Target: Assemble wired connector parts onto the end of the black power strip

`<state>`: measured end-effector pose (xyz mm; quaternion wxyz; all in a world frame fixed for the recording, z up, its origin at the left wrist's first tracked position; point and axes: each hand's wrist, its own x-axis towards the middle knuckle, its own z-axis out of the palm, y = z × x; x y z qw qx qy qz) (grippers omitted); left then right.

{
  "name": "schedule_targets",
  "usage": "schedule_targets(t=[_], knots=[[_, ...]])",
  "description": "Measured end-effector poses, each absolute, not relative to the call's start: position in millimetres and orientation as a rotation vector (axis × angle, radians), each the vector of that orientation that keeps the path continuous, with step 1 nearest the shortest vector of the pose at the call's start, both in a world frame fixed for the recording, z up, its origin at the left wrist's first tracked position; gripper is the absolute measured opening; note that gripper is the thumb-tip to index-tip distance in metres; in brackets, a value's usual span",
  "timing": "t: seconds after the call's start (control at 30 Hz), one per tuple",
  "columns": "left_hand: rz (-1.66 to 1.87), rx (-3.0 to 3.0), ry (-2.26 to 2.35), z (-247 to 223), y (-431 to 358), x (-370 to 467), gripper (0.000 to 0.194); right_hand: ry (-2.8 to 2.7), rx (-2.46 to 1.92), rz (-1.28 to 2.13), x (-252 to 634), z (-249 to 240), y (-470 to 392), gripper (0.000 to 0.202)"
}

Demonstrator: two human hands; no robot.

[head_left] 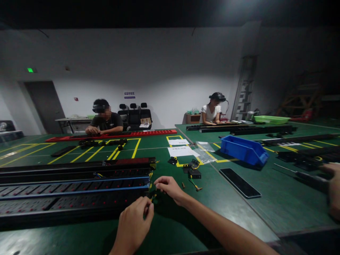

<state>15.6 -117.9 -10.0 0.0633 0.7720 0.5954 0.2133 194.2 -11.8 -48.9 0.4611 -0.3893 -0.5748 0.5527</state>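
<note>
Long black socket strips (87,203) with red dots and a blue-edged one (79,189) lie on the green table in front of me. A yellow-green wire (153,197) comes out at their right ends. My left hand (134,221) is curled at the near strip's end, its fingertips close to that wire; whether it grips the wire is hidden. Just beyond the strip ends, my right hand (171,189) has thumb and forefinger pinched together; what is between them is too small to make out. Small black end pieces (195,173) with a yellow-green lead (196,186) lie to the right.
A dark phone (240,182) and a blue bin (243,150) stand right of centre. Paper sheets (183,151) and plastic bags (204,152) lie behind. At the right edge is another person's hand (334,187) by a screwdriver (305,177). Two co-workers sit across, one at a red rail (143,133).
</note>
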Motion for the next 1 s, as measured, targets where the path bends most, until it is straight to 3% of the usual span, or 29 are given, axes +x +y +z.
schedule_targets(t=[0.27,0.63,0.77,1.0], knots=[[0.880,2.329,1.722,-9.0,-103.0,27.0,0.034,-1.327,-0.756,1.707,206.5,-45.5,-20.7,0.053],[0.791,2.272,1.395,9.6,-93.5,14.6,0.034,-1.311,-0.703,1.896,209.5,-35.4,-27.8,0.057],[0.743,2.257,1.497,16.6,-88.0,6.7,0.032,-1.363,-0.744,1.809,208.4,-35.9,-25.2,0.049],[0.598,2.175,1.818,16.9,-74.9,-4.1,0.026,-1.716,-0.852,1.282,212.8,-49.6,-13.7,0.023]])
